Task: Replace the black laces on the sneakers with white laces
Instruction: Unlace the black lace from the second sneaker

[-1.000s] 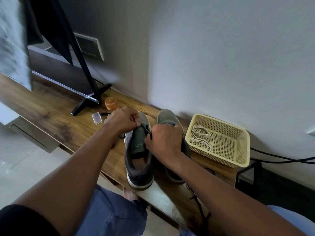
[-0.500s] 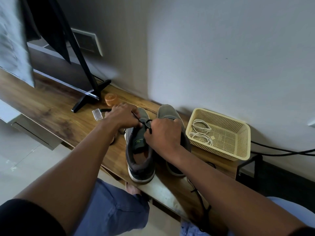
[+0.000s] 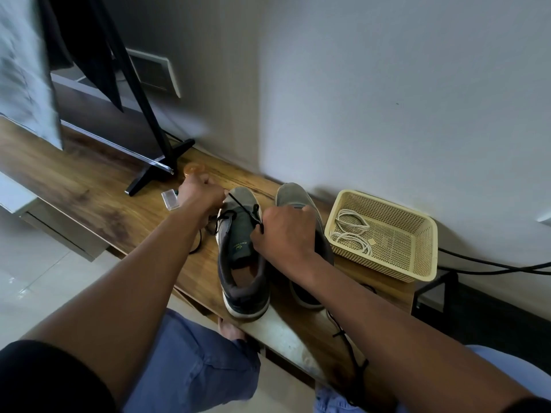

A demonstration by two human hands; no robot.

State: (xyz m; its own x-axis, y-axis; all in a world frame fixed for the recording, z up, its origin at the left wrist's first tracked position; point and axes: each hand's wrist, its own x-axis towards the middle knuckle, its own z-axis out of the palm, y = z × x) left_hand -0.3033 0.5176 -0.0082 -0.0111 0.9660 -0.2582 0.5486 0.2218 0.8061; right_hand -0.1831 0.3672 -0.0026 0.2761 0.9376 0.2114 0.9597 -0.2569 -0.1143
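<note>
On the brown wood-grain shelf (image 3: 89, 186) against the pale wall, two grey fabric sneakers with white soles, toes toward twelve o'clock and heels toward six, likely set that way so the eyelets face the wearer of the camera. Left grey sneaker (image 3: 243, 257) under work: tongue up and exposed, upper eyelets already bare, thin black lace (image 3: 243, 207) stretched taut from ten o'clock to four o'clock across the toe end. Left hand (image 3: 202, 196) at ten o'clock of that shoe, fist closed narrow on one run of the lace, apparently pulling it out sideways. Right hand (image 3: 284, 235) at three o'clock, fingers curled tight on the other end of the same lace, resting over the right grey sneaker (image 3: 290, 193) and perhaps steadying the pair against the pull. Slack black cord trailing off the shelf edge near five o'clock; whether from the second shoe, cannot tell. Round white laces (image 3: 351, 234) coiled in the cream perforated plastic basket (image 3: 417, 260) at three o'clock, just beside the shoes, within easy reach for rethreading. By judgement, unlacing part done, white lacing not yet begun.
</note>
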